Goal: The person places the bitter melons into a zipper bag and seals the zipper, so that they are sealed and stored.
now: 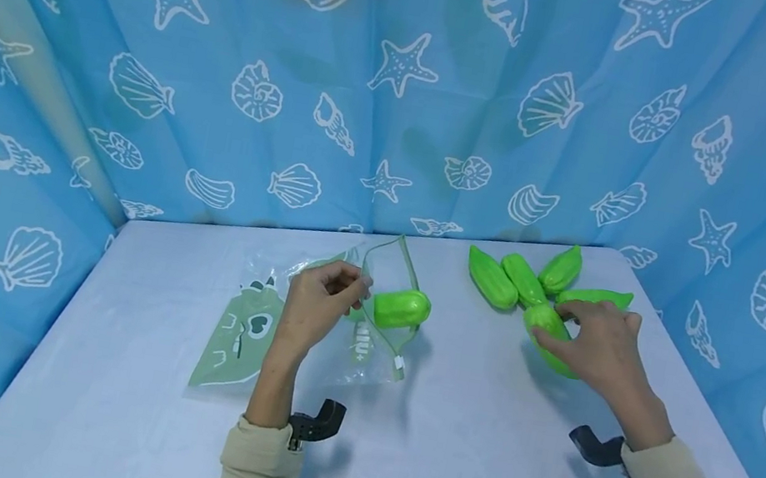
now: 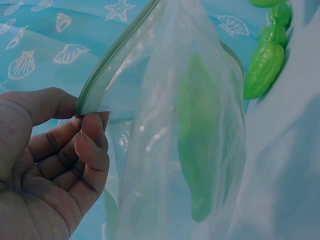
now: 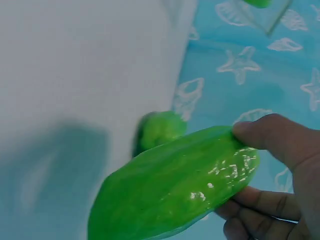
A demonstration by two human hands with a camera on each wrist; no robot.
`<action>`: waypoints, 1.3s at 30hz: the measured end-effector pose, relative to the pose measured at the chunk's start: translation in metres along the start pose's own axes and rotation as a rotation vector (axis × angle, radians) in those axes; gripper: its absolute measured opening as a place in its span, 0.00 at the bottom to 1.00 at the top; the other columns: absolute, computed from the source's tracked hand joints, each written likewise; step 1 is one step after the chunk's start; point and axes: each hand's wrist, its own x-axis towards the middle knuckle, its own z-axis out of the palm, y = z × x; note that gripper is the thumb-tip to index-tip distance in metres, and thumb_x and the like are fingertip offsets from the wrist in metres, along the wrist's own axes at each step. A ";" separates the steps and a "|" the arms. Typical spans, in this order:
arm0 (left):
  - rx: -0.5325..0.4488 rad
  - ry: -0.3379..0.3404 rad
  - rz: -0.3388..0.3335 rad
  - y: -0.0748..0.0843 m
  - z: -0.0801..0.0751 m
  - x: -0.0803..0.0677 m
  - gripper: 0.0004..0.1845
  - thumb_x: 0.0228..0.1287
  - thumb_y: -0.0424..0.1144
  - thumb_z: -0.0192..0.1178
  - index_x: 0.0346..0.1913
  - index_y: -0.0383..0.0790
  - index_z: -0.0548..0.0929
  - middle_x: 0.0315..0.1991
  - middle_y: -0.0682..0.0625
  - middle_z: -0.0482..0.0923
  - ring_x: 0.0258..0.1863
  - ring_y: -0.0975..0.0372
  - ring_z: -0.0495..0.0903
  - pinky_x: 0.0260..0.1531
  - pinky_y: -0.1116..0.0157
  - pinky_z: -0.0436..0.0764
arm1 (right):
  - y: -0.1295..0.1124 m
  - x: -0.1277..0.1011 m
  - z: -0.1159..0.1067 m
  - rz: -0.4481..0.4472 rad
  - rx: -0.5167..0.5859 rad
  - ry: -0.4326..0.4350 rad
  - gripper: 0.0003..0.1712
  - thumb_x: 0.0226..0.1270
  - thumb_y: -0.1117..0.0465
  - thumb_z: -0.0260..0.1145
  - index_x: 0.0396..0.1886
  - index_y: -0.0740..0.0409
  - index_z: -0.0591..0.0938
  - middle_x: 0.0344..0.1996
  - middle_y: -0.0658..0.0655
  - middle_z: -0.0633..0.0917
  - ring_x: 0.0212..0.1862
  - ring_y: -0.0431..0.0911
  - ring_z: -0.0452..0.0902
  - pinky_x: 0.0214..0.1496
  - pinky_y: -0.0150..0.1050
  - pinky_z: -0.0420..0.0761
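My left hand pinches the green zip edge of a clear zipper bag between thumb and fingertip, and the bag's mouth gapes. A cartoon creature is printed in green on the bag's left part. One glossy green toy vegetable is at the mouth; in the left wrist view a green shape shows through the plastic. Over on the right, my right hand grips another green toy vegetable, long and lumpy, by one end between thumb and fingers. The right wrist view shows it raised, tilted, its lower end cut off by the frame.
Several more green toy vegetables lie grouped at the back right of the white table, just beyond my right hand. A blue curtain with white shells and starfish closes off the back and sides. Dark wrist mounts jut from both sleeves.
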 end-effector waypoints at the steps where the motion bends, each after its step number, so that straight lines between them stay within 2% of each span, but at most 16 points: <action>1: 0.001 0.001 -0.001 0.000 0.000 0.000 0.08 0.62 0.34 0.59 0.37 0.30 0.82 0.28 0.38 0.80 0.26 0.48 0.79 0.27 0.52 0.79 | -0.002 0.000 -0.002 -0.009 0.024 0.016 0.27 0.48 0.44 0.71 0.40 0.61 0.83 0.32 0.58 0.83 0.41 0.55 0.70 0.33 0.50 0.52; 5: -0.005 -0.004 -0.002 -0.003 -0.001 0.000 0.09 0.62 0.35 0.59 0.38 0.30 0.82 0.28 0.38 0.80 0.27 0.47 0.79 0.28 0.51 0.79 | -0.012 0.001 -0.005 -0.045 0.148 0.055 0.29 0.52 0.46 0.70 0.50 0.57 0.80 0.41 0.59 0.82 0.45 0.54 0.70 0.41 0.55 0.55; 9: -0.020 -0.005 0.000 -0.026 0.001 0.006 0.09 0.62 0.40 0.60 0.37 0.37 0.83 0.27 0.44 0.81 0.26 0.51 0.79 0.27 0.52 0.79 | -0.022 -0.002 -0.006 -0.072 0.257 0.073 0.27 0.54 0.48 0.69 0.54 0.51 0.79 0.45 0.56 0.80 0.49 0.52 0.69 0.50 0.64 0.57; 12: -0.028 0.004 0.001 -0.043 0.005 0.010 0.08 0.60 0.43 0.61 0.36 0.42 0.83 0.26 0.49 0.81 0.24 0.54 0.79 0.25 0.57 0.79 | -0.027 -0.003 -0.007 -0.077 0.294 0.091 0.24 0.54 0.50 0.70 0.50 0.51 0.80 0.45 0.55 0.80 0.49 0.51 0.70 0.50 0.58 0.66; 15: -0.022 0.009 -0.004 -0.044 0.005 0.010 0.07 0.60 0.44 0.61 0.35 0.44 0.83 0.25 0.50 0.81 0.24 0.55 0.79 0.23 0.60 0.79 | -0.031 -0.003 -0.008 -0.066 0.310 0.110 0.24 0.53 0.49 0.71 0.49 0.52 0.81 0.43 0.53 0.81 0.46 0.48 0.72 0.44 0.49 0.74; 20: -0.003 0.006 0.005 -0.042 0.005 0.010 0.07 0.60 0.45 0.61 0.34 0.45 0.83 0.25 0.51 0.81 0.24 0.56 0.79 0.22 0.63 0.78 | -0.037 -0.004 -0.012 -0.031 0.342 0.147 0.25 0.52 0.48 0.71 0.49 0.53 0.81 0.39 0.53 0.83 0.43 0.45 0.74 0.44 0.45 0.73; 25: 0.010 0.004 0.009 -0.038 0.005 0.011 0.08 0.61 0.44 0.61 0.35 0.43 0.84 0.25 0.50 0.81 0.24 0.55 0.79 0.22 0.64 0.78 | -0.043 -0.006 -0.009 -0.010 0.427 0.198 0.24 0.52 0.50 0.71 0.49 0.51 0.81 0.36 0.51 0.82 0.41 0.42 0.74 0.43 0.41 0.68; 33: 0.003 -0.008 -0.015 -0.005 0.002 0.000 0.09 0.62 0.36 0.59 0.37 0.32 0.82 0.27 0.39 0.80 0.27 0.46 0.79 0.24 0.59 0.78 | -0.060 -0.003 0.004 0.081 0.571 0.216 0.25 0.53 0.46 0.70 0.51 0.47 0.80 0.36 0.50 0.82 0.43 0.42 0.73 0.44 0.45 0.64; 39: 0.008 -0.011 -0.017 0.002 0.002 -0.003 0.09 0.62 0.36 0.59 0.37 0.31 0.82 0.28 0.38 0.80 0.27 0.46 0.79 0.26 0.58 0.79 | -0.073 0.000 0.012 0.088 0.636 0.204 0.25 0.52 0.45 0.70 0.51 0.43 0.80 0.37 0.47 0.82 0.44 0.39 0.73 0.46 0.42 0.65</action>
